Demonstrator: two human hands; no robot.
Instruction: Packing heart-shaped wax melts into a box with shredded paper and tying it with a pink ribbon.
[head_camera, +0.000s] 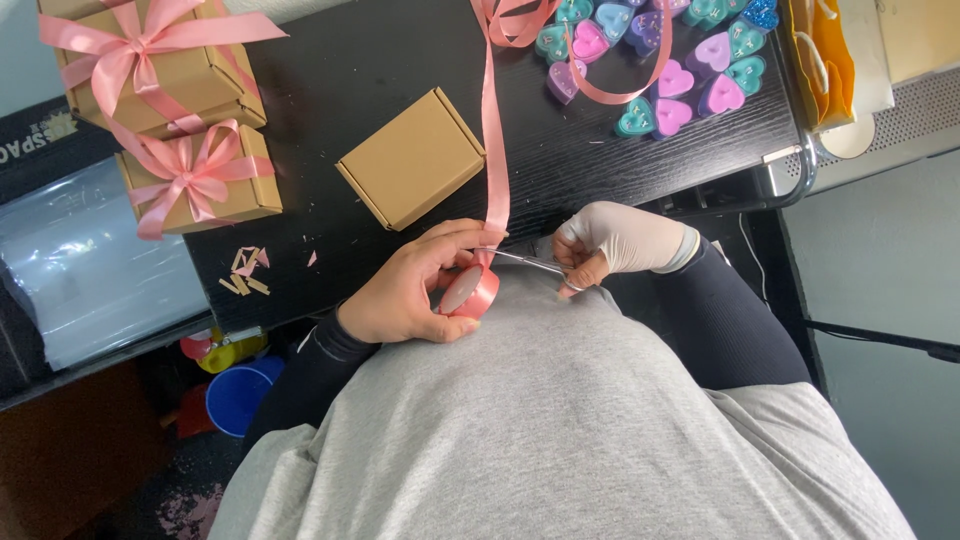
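Ribbon (494, 150) runs tight from the pink roll (470, 292) just below the plain box (412, 157), so the left hand (410, 290) gripping the roll should hold firm while the right hand (615, 240) clutching scissors (525, 262) snips straight across.

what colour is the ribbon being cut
Pink ribbon, a satin-like shine, seen clearly in the head view.

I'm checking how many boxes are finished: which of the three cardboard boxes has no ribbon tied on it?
The small plain box in the middle of the black table. The two boxes at the table's left edge each carry a pink bow.
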